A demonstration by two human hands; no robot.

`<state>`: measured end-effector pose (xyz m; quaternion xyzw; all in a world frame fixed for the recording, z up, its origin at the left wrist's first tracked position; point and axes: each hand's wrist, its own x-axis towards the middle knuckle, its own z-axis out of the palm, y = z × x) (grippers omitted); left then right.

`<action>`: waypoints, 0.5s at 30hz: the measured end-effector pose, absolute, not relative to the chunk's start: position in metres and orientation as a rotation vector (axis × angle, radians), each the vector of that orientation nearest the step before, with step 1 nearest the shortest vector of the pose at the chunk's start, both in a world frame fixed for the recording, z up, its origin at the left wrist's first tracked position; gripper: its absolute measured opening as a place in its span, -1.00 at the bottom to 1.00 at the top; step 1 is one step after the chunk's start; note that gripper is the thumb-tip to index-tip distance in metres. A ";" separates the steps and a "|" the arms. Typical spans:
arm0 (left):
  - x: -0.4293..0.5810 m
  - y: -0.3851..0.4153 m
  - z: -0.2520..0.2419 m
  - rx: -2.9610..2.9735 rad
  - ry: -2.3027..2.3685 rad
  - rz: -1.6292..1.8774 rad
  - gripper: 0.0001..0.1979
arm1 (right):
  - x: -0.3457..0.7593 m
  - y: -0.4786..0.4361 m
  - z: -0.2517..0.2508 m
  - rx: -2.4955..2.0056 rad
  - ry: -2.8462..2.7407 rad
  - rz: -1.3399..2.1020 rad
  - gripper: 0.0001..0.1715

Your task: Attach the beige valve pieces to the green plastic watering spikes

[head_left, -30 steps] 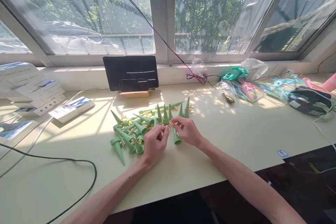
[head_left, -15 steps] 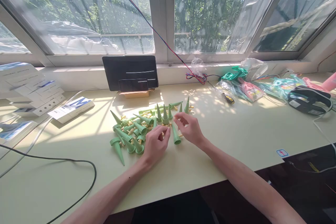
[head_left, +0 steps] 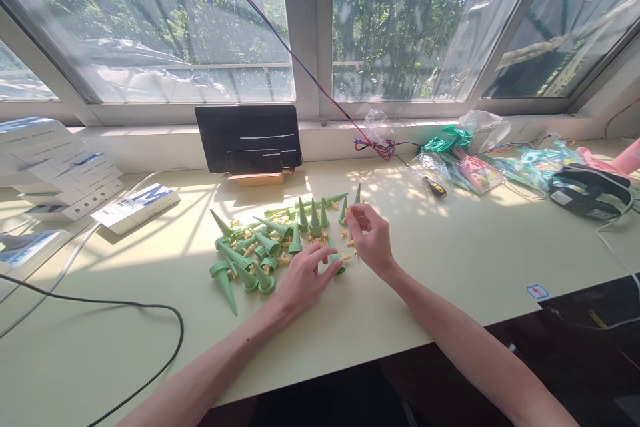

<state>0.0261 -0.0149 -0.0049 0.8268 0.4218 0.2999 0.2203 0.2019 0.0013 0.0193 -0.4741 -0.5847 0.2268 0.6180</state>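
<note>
Green plastic spikes [head_left: 270, 245] lie in a pile on the pale table, and a few stand upright at its right side. Small yellowish pieces [head_left: 283, 259] are scattered among them. My left hand [head_left: 311, 271] is at the pile's right edge, thumb and fingers apart around a lying green spike [head_left: 340, 265] that they partly cover. To its right, my right hand [head_left: 371, 237] is raised a little with its fingertips pinched on a small yellowish piece [head_left: 350, 211], just beside an upright green spike [head_left: 357, 195].
A dark tablet [head_left: 249, 137] with a phone leans on a stand behind the pile. White boxes [head_left: 137, 207] and cables lie at the left. Towards the right are a screwdriver [head_left: 434, 187], bagged items [head_left: 477, 170] and a black device [head_left: 589, 191].
My left hand has moved right and opened over the lying spike. My right hand has shifted slightly right and up, uncovering small yellowish pieces on the table.
</note>
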 end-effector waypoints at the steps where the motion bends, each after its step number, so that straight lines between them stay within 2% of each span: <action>1: 0.026 -0.015 -0.005 2.288 1.166 0.813 -0.73 | 0.202 0.001 0.019 -1.092 -1.358 0.527 -0.78; 15: 0.026 -0.013 -0.008 2.394 1.168 0.719 -0.72 | 0.199 0.002 0.014 -1.142 -1.504 0.494 -0.77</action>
